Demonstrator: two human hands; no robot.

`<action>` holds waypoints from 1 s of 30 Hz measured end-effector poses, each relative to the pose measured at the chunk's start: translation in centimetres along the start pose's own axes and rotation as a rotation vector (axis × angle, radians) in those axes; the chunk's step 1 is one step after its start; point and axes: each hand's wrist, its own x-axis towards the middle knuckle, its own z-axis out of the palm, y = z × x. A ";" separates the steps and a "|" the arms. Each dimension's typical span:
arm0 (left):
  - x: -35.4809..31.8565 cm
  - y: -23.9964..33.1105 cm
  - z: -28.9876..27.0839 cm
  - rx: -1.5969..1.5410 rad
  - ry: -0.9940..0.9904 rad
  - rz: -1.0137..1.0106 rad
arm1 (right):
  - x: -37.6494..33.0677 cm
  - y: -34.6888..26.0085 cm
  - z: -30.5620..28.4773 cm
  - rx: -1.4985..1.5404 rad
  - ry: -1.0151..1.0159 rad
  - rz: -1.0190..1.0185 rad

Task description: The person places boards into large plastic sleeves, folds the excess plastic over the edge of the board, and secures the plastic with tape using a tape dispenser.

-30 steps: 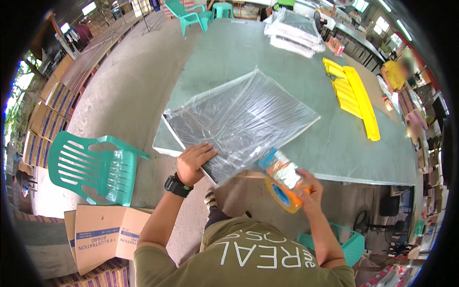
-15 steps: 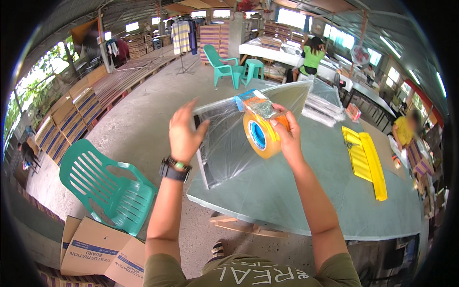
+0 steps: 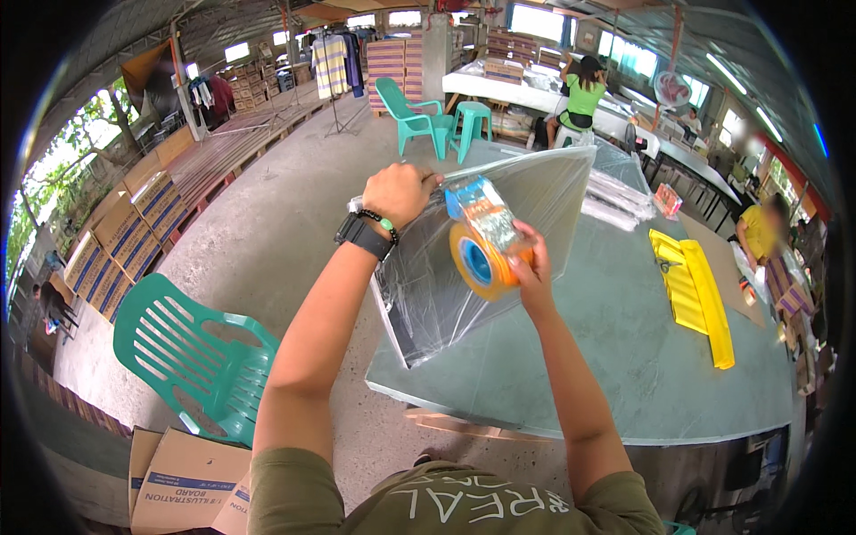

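Note:
My left hand [image 3: 398, 193] grips the top edge of a flat board wrapped in clear plastic film [image 3: 486, 259], which stands tilted up on its lower edge on the grey-green table [image 3: 624, 357]. My right hand [image 3: 528, 259] holds an orange tape dispenser with a blue core [image 3: 481, 241] against the upper face of the wrapped board. A black watch and a bead bracelet sit on my left wrist.
A green plastic chair [image 3: 192, 357] stands at my left, with cardboard boxes [image 3: 178, 481] on the floor below it. Yellow folded sheets [image 3: 695, 294] lie on the table's right. Other people sit at tables farther back, one in a green top [image 3: 584, 94]. More green chairs [image 3: 415, 111] stand beyond.
The wrapped board went from lying flat on the table to standing tilted. My left hand moved to its top edge and my right hand brought the tape dispenser onto it.

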 end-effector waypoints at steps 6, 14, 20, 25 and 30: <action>-0.1 0.6 0.3 0.066 0.078 0.064 | -10.0 1.6 -5.4 -0.122 -0.012 0.200; 0.0 6.1 1.4 0.161 -0.003 0.109 | -14.6 0.2 -5.0 -0.173 0.058 0.316; 3.6 -0.9 3.9 -0.198 -0.200 0.030 | -11.1 -5.9 -6.1 -0.262 0.010 0.415; -0.4 -13.0 15.7 0.006 -0.452 0.006 | -8.6 -4.3 -4.9 -0.213 -0.106 0.560; -11.7 -19.8 25.0 0.165 -0.539 -0.072 | -11.4 1.3 -0.3 -0.483 -0.278 0.782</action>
